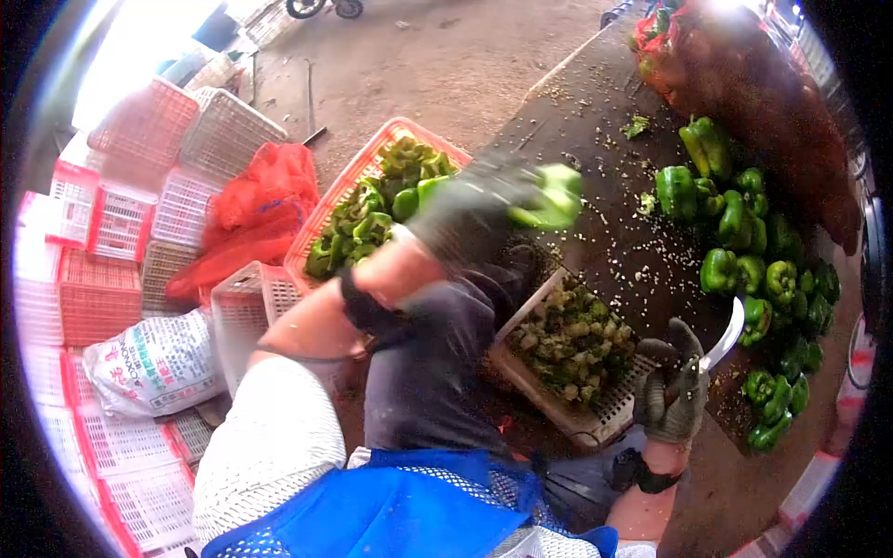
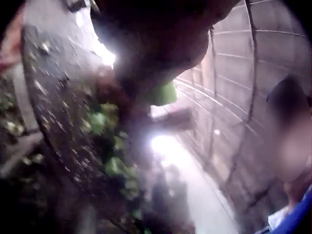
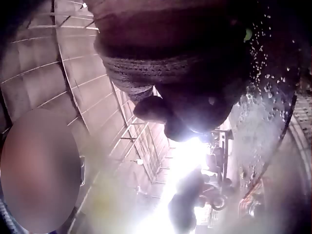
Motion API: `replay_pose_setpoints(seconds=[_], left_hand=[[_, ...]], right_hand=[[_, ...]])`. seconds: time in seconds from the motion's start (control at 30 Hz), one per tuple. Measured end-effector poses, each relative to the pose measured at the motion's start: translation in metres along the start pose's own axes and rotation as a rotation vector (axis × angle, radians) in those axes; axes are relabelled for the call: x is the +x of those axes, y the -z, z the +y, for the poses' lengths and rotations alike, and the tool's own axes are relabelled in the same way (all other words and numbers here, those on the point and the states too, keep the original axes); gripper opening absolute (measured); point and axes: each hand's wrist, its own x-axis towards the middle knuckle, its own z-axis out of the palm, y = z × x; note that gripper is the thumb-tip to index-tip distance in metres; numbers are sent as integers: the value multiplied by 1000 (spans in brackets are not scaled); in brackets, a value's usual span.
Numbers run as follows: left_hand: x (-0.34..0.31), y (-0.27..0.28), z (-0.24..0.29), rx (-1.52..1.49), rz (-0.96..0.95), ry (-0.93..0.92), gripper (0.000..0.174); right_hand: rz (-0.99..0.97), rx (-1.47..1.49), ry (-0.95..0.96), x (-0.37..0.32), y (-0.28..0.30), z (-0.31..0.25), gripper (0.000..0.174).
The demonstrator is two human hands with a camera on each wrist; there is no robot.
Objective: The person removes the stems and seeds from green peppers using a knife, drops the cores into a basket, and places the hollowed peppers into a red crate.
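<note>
My gloved left hand (image 1: 470,200), blurred by motion, holds a green bell pepper (image 1: 551,197) at its fingertips, over the dark table near the orange crate. In the left wrist view a bit of the pepper (image 2: 164,94) shows below the dark hand (image 2: 146,44). My gloved right hand (image 1: 672,383) grips a knife, its handle hidden in the palm and its curved pale blade (image 1: 727,335) pointing up and right. That hand is beside a crate of pepper cores and trimmings (image 1: 569,339). In the right wrist view, the gloved hand (image 3: 170,92) is dark and hides the knife.
Whole green peppers (image 1: 735,223) lie piled on the seed-strewn table (image 1: 595,121), below a big red mesh sack (image 1: 763,102). An orange crate (image 1: 405,126) holds cut peppers on my left. Beyond it are red netting (image 1: 270,205), a white printed sack (image 1: 153,363) and stacked crates (image 1: 121,446).
</note>
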Motion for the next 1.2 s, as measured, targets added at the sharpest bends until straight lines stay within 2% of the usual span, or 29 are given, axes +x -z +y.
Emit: replay_pose_setpoints(seconds=[0.03,0.07,0.1,0.13,0.2,0.27,0.3,0.37,0.4,0.43,0.57,0.6,0.63,0.67,0.7,0.73,0.77,0.8,0.83,0.87,0.9,0.97,1.03,1.1,1.13,1.17,1.2], left_hand=[[-17,15,-17,55,119,55,34],[-37,26,-46,61,57,189,32],[-67,22,-87,-43,169,447,37],[-91,25,-127,-81,162,673,32],[-123,23,-195,382,31,791,35],[-148,-7,-258,653,-236,867,45],[-153,-26,-284,666,-418,889,47],[-170,-50,-311,526,-808,876,53],[-173,-49,-320,425,-882,912,55],[-141,-27,-281,64,-538,1387,63],[-20,30,-220,633,-1000,991,60],[-6,31,-214,450,-641,975,49],[-3,26,-219,274,-320,846,39],[47,19,-152,209,-298,653,37],[74,5,-117,-46,-265,554,42],[102,-11,-84,-61,-297,216,47],[127,-33,-65,33,-343,-24,52],[152,-56,-35,107,-425,-155,58],[171,-86,-21,47,-422,-306,67],[191,-117,-16,169,-463,-435,71],[203,-144,-4,290,-450,-488,71],[212,-204,-27,223,-536,-290,64],[217,-243,-56,364,-626,-316,56],[228,-250,-36,515,-684,-357,59],[217,-229,-5,592,-695,-367,65],[214,-225,7,619,-721,-341,64],[210,-222,18,647,-748,-315,62]], right_hand=[[-41,4,-25,1,4,-3,62],[-79,5,-48,3,8,-4,63],[-81,-17,-54,5,12,-1,62],[-79,-40,-60,8,16,3,62],[-84,-6,-80,11,10,6,59],[-82,5,-194,18,-2,6,56],[-43,15,-229,19,-2,4,55],[-81,-166,-79,25,12,19,45],[-20,-149,-113,29,6,14,40],[28,-114,-156,29,1,9,35],[109,-40,-190,27,5,-8,34],[136,-66,-191,27,5,-9,33],[163,-99,-197,26,6,-13,32],[154,-126,-235,27,10,-11,31],[163,-169,-221,27,11,-7,30],[166,-217,-212,27,10,-2,29],[166,-268,-203,28,9,5,28],[146,-265,-118,30,10,14,28],[155,-331,-97,28,10,12,28],[168,-394,-72,24,10,7,29],[187,-454,-44,21,12,1,30],[215,-377,-46,18,15,-12,30],[277,-373,-28,15,25,-18,28],[312,-387,120,13,39,-9,26],[316,-405,168,11,41,-11,26],[308,-425,212,10,42,-12,26],[294,-365,74,9,42,-16,25]])
